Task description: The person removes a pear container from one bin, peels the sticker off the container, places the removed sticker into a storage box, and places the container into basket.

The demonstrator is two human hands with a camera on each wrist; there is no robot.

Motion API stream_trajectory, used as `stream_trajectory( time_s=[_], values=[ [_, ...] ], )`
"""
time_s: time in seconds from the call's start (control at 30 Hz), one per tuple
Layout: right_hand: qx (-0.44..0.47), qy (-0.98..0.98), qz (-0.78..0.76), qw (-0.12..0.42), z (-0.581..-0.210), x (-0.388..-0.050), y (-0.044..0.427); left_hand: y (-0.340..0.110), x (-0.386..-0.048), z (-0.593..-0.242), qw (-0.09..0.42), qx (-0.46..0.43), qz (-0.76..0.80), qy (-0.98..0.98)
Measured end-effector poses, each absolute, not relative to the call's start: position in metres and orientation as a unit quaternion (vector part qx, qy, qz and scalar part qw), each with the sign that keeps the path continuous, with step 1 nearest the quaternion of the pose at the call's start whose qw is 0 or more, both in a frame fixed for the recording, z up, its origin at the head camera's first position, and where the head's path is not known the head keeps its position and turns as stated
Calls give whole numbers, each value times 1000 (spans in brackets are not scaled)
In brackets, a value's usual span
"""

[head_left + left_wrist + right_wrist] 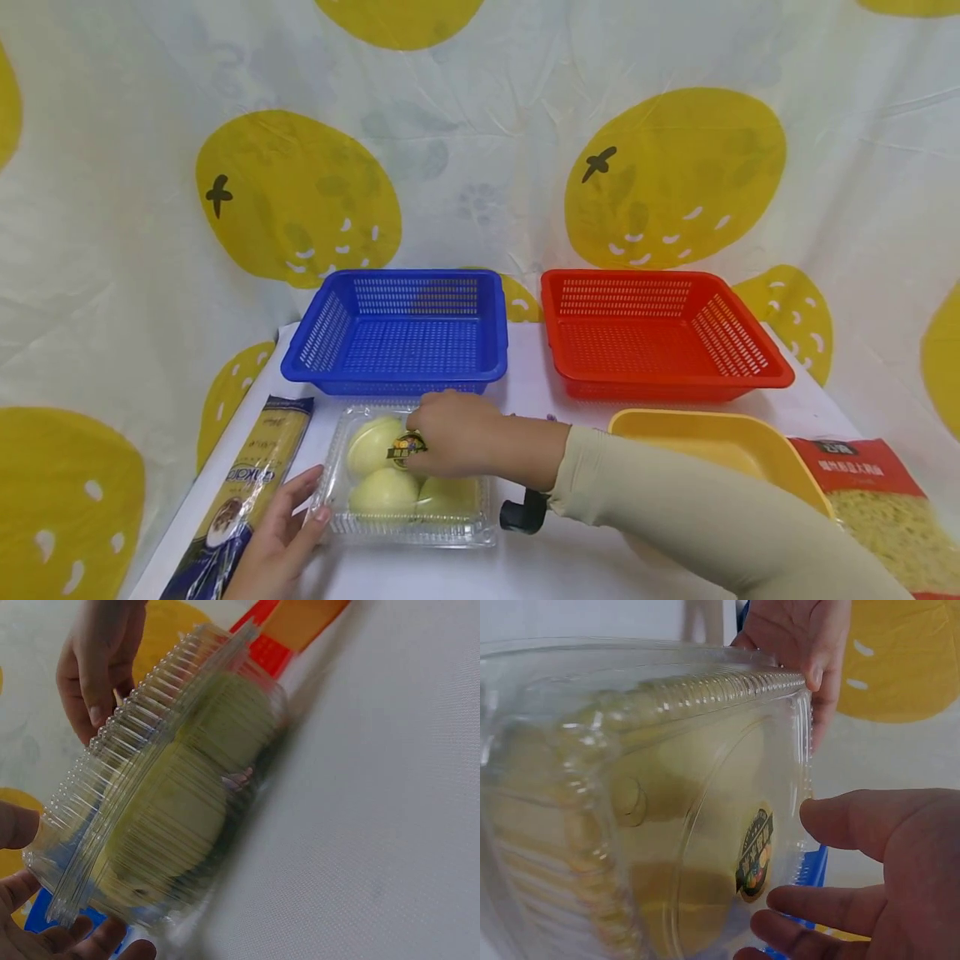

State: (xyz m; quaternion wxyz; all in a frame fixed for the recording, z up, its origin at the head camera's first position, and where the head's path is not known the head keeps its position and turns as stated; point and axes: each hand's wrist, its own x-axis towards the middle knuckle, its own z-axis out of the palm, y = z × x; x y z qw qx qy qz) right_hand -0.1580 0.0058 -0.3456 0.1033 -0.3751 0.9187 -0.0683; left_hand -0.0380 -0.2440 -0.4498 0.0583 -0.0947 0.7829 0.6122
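Clear box (420,532), one, between the two hands: lid closed, at least three pale round fruits (384,494) inside, sticker (405,450) on top. Left hand (281,537): pinching the box's near-left edge between thumb and fingers. Right hand (457,433): over the lid, digits loosely apart, gripping nothing — contact unclear. Left of left hand: pasta packet (251,475). Beyond both hands: blue basket (393,385); farther right, red basket (675,383). Progress, as judged: early — box in hold, lid unopened, fruits inside; letting go remains.
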Motion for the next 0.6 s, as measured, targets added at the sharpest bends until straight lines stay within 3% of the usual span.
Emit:
stream_trajectory(
  time_s=[0.4, 0.6],
  values=[
    [-376, 918, -35, 121, -347, -158, -13, -244, -37, -451, 61, -102, 612, 782],
    [-360, 927, -22, 102, -352, -161, -19, -244, -38, -452, 54, -91, 615, 782]
  ],
)
